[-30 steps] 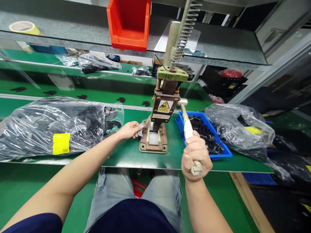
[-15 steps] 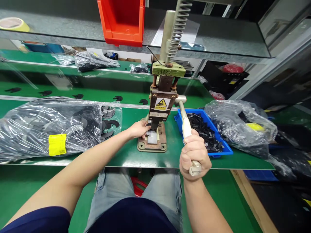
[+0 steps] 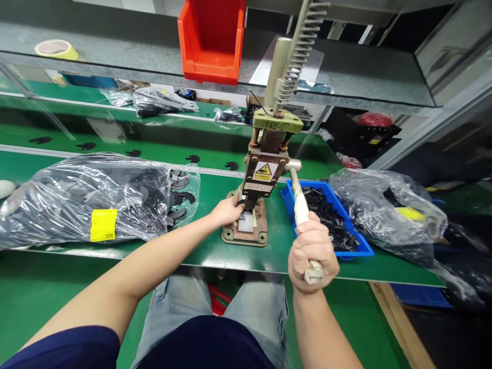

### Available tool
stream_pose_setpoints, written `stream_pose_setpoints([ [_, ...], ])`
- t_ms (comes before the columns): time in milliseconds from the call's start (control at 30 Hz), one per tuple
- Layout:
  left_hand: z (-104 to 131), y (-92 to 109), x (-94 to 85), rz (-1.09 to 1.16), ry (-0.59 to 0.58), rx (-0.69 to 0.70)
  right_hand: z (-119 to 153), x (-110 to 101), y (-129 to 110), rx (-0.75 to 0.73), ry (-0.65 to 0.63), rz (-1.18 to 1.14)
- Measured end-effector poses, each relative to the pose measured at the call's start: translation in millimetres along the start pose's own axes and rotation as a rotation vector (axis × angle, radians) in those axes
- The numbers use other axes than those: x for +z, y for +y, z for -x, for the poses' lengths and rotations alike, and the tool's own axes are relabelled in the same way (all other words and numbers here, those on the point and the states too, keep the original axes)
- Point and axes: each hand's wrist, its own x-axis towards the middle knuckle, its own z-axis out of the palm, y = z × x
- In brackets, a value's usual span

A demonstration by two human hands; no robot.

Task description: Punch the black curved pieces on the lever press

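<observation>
A hand press (image 3: 265,171) with a yellow warning label and a tall spring stands on the green bench. My right hand (image 3: 313,251) is wrapped round the light-coloured wrapped handle (image 3: 301,205) of its lever. At the base plate (image 3: 262,225), under the ram, my left hand (image 3: 227,211) pinches a small dark curved piece (image 3: 241,203). A pale block (image 3: 246,222) lies on the base just in front of the fingers. The ram hides part of the piece, and whether it touches the piece is unclear.
Left of the press lies a clear bag (image 3: 126,200) of dark curved pieces. A blue tray (image 3: 363,246) of black parts and another plastic bag (image 3: 388,200) are at the right. An orange bin (image 3: 211,69) sits on the shelf above; curved pieces (image 3: 231,165) line the strip behind.
The view has shifted, so the bench and press appear slightly lower and further right. Both hands keep their holds, with little visible movement relative to the press.
</observation>
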Motion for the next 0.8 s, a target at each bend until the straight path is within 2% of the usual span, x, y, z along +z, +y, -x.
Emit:
stream_pose_setpoints([
  [67, 3.3, -0.4, -0.4, 0.071, -0.027, -0.019, -1.0, -0.6, -0.4, 0.0, -0.01, 0.012],
  [133, 10.1, -2.2, -3.6, 0.163, -0.075, 0.018, -1.7, -1.0, -0.6, -0.008, -0.019, 0.009],
  [233, 20.9, -10.4, -22.3, 0.19, -0.194, 0.219, -2.9, 0.1, -0.3, -0.022, -0.004, -0.015],
  [300, 23.1, -21.7, -49.6, 0.027, -0.215, 0.356, -3.9, 2.0, 0.7, -0.021, 0.017, -0.031],
  [367, 19.4, -37.9, -87.9, -0.274, -0.114, 0.411, -4.9, 4.5, 2.0, -0.025, 0.036, -0.04],
  [400, 15.6, -47.4, -108.9, -0.467, -0.032, 0.379, -5.3, 5.7, 2.7, -0.034, 0.046, -0.043],
  [467, 5.5, -67.3, -147.9, -0.768, 0.033, 0.293, -5.9, 8.0, 3.8, -0.05, 0.064, -0.044],
  [533, -5.8, -85.4, -175.3, -0.954, -0.022, 0.236, -6.2, 9.6, 4.6, -0.058, 0.082, -0.044],
  [567, -11.1, -93.0, -183.2, -1.01, -0.062, 0.216, -6.2, 10.0, 4.9, -0.057, 0.086, -0.042],
  [667, -24.6, -106.7, -188.4, -1.061, -0.121, 0.18, -5.9, 10.0, 5.4, -0.061, 0.091, -0.033],
  [800, -38.6, -103.7, -183.6, -1.047, -0.149, 0.111, -5.5, 7.7, 4.4, -0.051, 0.063, -0.019],
])
